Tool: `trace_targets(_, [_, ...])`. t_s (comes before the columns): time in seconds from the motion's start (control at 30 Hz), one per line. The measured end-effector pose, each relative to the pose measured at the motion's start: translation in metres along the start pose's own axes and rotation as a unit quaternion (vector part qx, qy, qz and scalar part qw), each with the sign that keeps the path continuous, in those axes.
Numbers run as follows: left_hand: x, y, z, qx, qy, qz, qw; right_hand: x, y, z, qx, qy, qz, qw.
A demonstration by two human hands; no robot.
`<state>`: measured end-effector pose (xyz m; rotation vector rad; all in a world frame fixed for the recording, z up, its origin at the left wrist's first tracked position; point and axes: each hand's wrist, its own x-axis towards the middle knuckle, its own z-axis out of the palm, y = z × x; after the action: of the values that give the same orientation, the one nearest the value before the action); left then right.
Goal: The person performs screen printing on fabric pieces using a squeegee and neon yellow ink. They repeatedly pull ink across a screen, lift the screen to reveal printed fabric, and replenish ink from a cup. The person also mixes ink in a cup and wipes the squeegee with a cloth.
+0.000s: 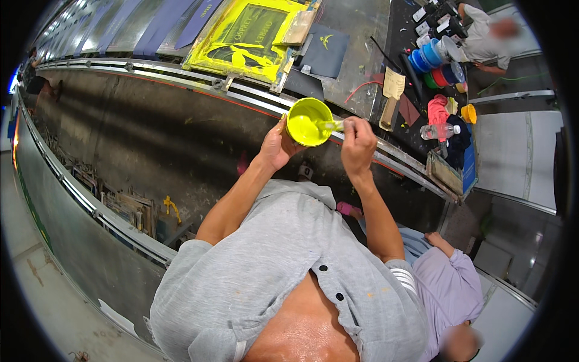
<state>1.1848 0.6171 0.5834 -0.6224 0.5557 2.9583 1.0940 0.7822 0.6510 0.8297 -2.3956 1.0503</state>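
My left hand [278, 146] is closed around the side of a round tub [291, 134] that holds bright yellow-green ink [306, 120]. The tub tilts so that its inside shows. In my right hand [359, 143] I grip the end of a short, pale stirring stick [335, 125]; its other end, coated in ink, reaches into the tub. Both hands are over the aisle, just in front of the long work table. Beyond the tub lies a screen-printing frame [256, 72] smeared with the same yellow ink.
Dark sheets line the long table [362, 66]. To the right are stacked colored tubs [429, 55], a clear plastic bottle [439, 131] and a pink cloth [437, 110]. A metal rail [265, 104] edges the table. One person [449, 277] is at my right; another [482, 36] stands at far right.
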Motion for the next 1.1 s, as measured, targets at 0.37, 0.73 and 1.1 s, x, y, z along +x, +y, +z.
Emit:
trace_targets(0.37, [0.007, -0.007, -0.012, 0.014, -0.005, -0.01, 1.0, -0.004, -0.023, -0.007, 0.129, -0.089, 0.175, 0.972])
trace_targets(0.73, [0.004, -0.004, -0.01, -0.015, 0.005, 0.028, 0.999, -0.01, -0.029, -0.006, 0.003, -0.052, 0.1, 0.994])
trace_targets(1.1, [0.04, -0.005, 0.01, -0.042, -0.022, 0.026, 0.999, 0.077, 0.004, -0.07, 0.329, 0.004, 0.209, 0.921])
